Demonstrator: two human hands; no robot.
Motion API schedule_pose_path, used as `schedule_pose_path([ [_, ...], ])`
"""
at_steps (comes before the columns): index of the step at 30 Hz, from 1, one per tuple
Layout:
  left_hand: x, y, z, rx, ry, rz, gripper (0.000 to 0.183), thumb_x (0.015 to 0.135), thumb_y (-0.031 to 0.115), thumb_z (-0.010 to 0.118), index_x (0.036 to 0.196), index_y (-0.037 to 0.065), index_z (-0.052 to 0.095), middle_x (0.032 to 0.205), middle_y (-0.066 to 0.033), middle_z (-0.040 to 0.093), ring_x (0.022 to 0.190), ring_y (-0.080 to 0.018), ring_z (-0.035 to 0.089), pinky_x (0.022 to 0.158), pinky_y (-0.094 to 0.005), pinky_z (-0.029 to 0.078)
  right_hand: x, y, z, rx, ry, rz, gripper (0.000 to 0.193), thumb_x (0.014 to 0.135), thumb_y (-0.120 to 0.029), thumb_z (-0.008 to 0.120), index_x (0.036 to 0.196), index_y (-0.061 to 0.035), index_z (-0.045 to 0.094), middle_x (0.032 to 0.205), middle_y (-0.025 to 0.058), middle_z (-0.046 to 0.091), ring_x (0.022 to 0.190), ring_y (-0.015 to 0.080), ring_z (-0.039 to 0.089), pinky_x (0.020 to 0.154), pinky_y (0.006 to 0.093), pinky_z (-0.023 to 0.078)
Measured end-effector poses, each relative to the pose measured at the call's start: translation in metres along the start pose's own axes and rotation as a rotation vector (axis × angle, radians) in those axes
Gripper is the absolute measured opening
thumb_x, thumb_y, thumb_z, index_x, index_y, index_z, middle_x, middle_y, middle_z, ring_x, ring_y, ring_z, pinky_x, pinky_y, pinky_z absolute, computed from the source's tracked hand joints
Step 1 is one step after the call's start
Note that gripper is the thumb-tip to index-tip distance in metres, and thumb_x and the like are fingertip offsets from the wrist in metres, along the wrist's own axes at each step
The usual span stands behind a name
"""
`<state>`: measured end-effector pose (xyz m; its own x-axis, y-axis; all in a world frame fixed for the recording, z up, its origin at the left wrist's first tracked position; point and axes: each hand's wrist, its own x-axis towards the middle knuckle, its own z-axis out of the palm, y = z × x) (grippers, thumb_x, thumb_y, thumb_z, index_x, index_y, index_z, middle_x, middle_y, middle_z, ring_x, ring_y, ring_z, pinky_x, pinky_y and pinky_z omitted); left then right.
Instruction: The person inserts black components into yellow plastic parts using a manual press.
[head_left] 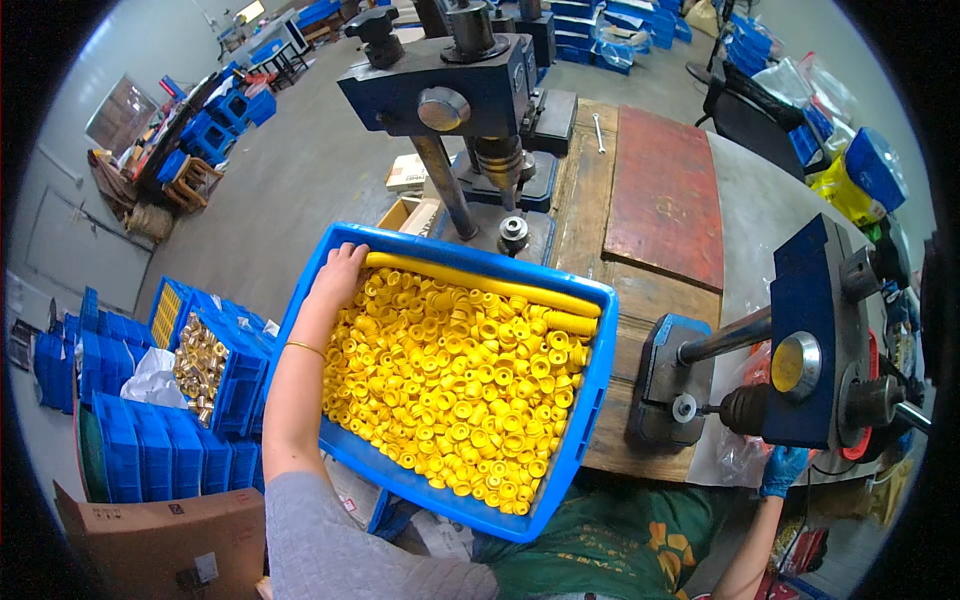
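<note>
A blue plastic tub [597,400] full of small yellow cup-shaped plastic parts [450,370] sits in front of me, turned at an angle. Along its far wall lies a long, smooth yellow tube-like piece [480,281], with a shorter ribbed yellow stack at its right end. My left hand [346,265] is bare, its fingers curled over the tub's far left corner beside the tube's end. Down at the right, my right hand [784,470] wears a blue glove and is close below the head of the right press [805,350]; its fingers are partly hidden.
Another blue bench press [440,85] stands beyond the tub. The wooden bench [640,345] carries a red board [665,195] and a wrench [599,133]. Blue crates [170,450], one with brass-coloured parts [200,370], stack at left above a cardboard box [165,540].
</note>
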<state>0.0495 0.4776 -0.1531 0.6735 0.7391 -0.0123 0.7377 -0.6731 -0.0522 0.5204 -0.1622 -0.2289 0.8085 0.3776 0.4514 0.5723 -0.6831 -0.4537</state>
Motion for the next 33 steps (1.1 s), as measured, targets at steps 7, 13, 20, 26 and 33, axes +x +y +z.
schedule_pose_path([
  [7, 0.003, 0.002, 0.002, -0.141, 0.030, -0.008, 0.037, 0.078, 0.019, 0.058, 0.113, 0.011, 0.048, 0.107, -0.0146, 0.045, 0.098, -0.0331, 0.042, 0.088, -0.0389, 0.038, 0.005, 0.005, 0.002, -0.063, 0.058, -0.199, 0.022, 0.070, -0.001, 0.048, 0.088, 0.0041, 0.058, 0.083, 0.0183, 0.060, 0.072, 0.0305, 0.055, 0.067, 0.0361, 0.042],
  [13, 0.002, 0.002, 0.002, -0.151, 0.076, -0.020, 0.035, 0.078, 0.019, 0.058, 0.111, 0.011, 0.050, 0.105, -0.0145, 0.048, 0.098, -0.0334, 0.042, 0.087, -0.0386, 0.037, 0.001, 0.030, 0.008, -0.033, 0.083, -0.149, 0.017, 0.072, -0.003, 0.050, 0.085, 0.0025, 0.058, 0.082, 0.0175, 0.060, 0.072, 0.0302, 0.056, 0.067, 0.0359, 0.042],
  [20, -0.004, -0.004, 0.003, -0.197, 0.171, -0.042, 0.035, 0.080, 0.020, 0.057, 0.112, 0.009, 0.050, 0.105, -0.0138, 0.050, 0.099, -0.0328, 0.043, 0.087, -0.0386, 0.037, 0.005, 0.006, 0.002, -0.045, 0.075, -0.220, 0.015, 0.076, -0.007, 0.053, 0.086, 0.0018, 0.059, 0.086, 0.0167, 0.060, 0.077, 0.0289, 0.056, 0.070, 0.0342, 0.043],
  [26, -0.017, -0.005, -0.003, -0.329, 0.266, -0.086, 0.034, 0.080, 0.020, 0.056, 0.111, 0.007, 0.050, 0.105, -0.0145, 0.051, 0.096, -0.0323, 0.047, 0.087, -0.0370, 0.038, 0.004, -0.002, -0.001, -0.147, 0.083, -0.230, 0.012, 0.076, -0.008, 0.054, 0.069, 0.0010, 0.052, 0.067, 0.0139, 0.052, 0.062, 0.0258, 0.049, 0.060, 0.0352, 0.039],
  [33, -0.054, 0.045, -0.023, -1.593, 0.222, -0.382, 0.033, 0.089, 0.032, 0.044, 0.115, 0.011, 0.043, 0.103, -0.0081, 0.050, 0.096, -0.0229, 0.050, 0.081, -0.0399, 0.045, 0.012, -0.056, -0.014, -0.169, 0.011, -0.313, 0.018, 0.078, -0.009, 0.054, 0.064, 0.0001, 0.047, 0.061, 0.0135, 0.046, 0.057, 0.0271, 0.045, 0.055, 0.0351, 0.035],
])
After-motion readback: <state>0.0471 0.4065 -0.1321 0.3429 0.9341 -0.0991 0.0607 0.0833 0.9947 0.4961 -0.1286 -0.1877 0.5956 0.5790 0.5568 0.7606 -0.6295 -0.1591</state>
